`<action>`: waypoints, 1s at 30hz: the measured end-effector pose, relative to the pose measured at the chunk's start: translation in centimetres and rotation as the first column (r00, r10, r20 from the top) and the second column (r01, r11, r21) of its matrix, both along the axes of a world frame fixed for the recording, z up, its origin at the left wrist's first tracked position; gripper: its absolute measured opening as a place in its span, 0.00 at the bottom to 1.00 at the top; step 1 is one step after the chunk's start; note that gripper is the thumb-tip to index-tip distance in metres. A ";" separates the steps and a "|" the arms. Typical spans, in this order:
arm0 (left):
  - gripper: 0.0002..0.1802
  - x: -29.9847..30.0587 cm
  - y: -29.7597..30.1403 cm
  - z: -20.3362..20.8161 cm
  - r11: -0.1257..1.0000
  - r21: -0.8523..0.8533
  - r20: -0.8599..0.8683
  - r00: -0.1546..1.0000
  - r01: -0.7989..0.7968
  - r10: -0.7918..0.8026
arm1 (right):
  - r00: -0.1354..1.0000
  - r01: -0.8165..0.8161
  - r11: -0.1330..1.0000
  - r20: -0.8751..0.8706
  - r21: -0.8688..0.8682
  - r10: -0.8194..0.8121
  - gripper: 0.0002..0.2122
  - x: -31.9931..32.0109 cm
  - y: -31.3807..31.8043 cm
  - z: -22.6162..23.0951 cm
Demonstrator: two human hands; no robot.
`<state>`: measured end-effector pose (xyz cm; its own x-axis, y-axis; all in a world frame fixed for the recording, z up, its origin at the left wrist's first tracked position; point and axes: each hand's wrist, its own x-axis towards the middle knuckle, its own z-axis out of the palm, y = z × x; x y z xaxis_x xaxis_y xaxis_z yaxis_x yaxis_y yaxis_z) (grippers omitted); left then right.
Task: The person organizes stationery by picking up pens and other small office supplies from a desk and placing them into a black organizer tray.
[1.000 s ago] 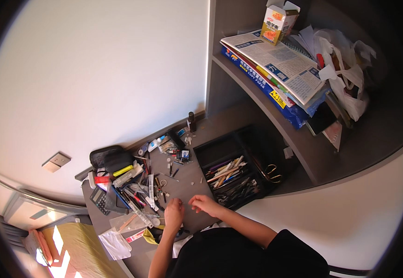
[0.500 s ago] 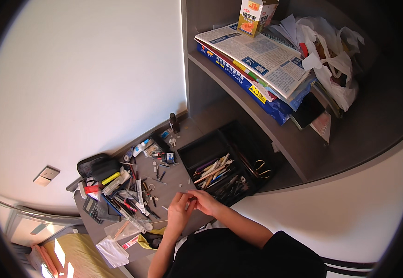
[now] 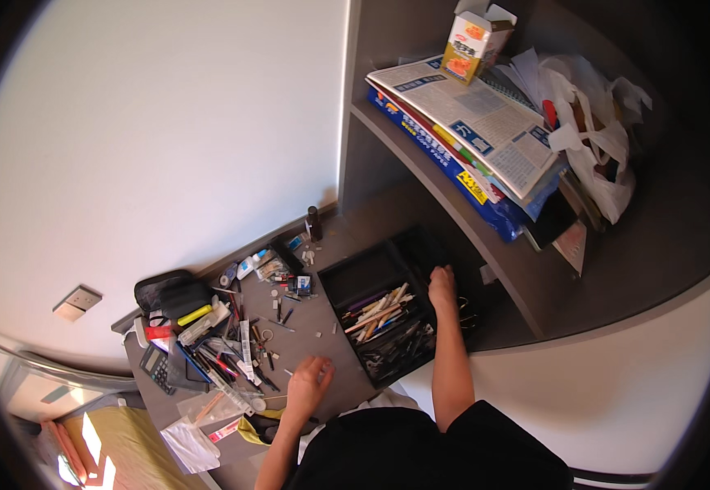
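Observation:
My right hand [image 3: 442, 287] reaches over the long right-hand compartment of a black divided tray [image 3: 365, 273], its fingers curled together and pointing down. Anything pinched in them is too small or hidden to make out. My left hand [image 3: 309, 384] hovers low over the desk, left of the tray's near corner, fingers apart and loosely bent, apparently holding nothing. Pens and pencils [image 3: 384, 314] fill the tray's middle compartment. Dark slender items [image 3: 400, 353] lie in the compartment nearest me. Gold-rimmed scissor-like handles [image 3: 467, 304] show just right of my right wrist, partly hidden.
A heap of stationery [image 3: 220, 351] covers the desk's left side, with a calculator [image 3: 157, 367] and black pouch [image 3: 173, 294]. A dark bottle [image 3: 313, 223] stands by the wall. Above the tray's right, a shelf [image 3: 453, 200] carries newspapers [image 3: 469, 114], a small carton [image 3: 469, 49] and a plastic bag [image 3: 596, 147].
My hands were together over the desk near the tray's front left. They have parted: the right has moved away and right over the tray, and the left has dropped slightly. The view has shifted somewhat.

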<state>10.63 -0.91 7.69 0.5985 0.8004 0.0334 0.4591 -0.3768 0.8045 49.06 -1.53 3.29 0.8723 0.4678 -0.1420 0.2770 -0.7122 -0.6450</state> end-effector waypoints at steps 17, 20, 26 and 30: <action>0.07 -9.3 -1.9 -4.9 0.922 0.018 -0.333 0.867 -0.388 0.371 | 0.625 -0.748 0.581 0.045 0.322 0.779 0.06 -17.7 -1.0 9.7; 0.06 -9.4 -0.5 -5.2 0.898 0.098 -0.376 0.820 -0.428 0.432 | 0.386 -0.888 0.344 0.089 0.305 0.918 0.07 -23.2 -1.1 6.7; 0.06 -9.5 1.4 -6.1 0.865 0.182 -0.382 0.776 -0.468 0.501 | 0.258 -0.965 0.262 0.108 -0.023 0.960 0.09 -30.6 0.7 -1.8; 0.06 -9.9 1.4 -5.6 0.853 0.176 -0.369 0.771 -0.491 0.519 | 0.269 -0.954 0.287 0.180 -0.083 0.946 0.08 -31.9 1.3 -3.6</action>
<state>0.74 0.52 2.04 0.0820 0.9954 -0.0495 0.8656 -0.0465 0.4986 17.18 -0.20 -0.32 -0.1934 0.9809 -0.0214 0.8383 0.1539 -0.5230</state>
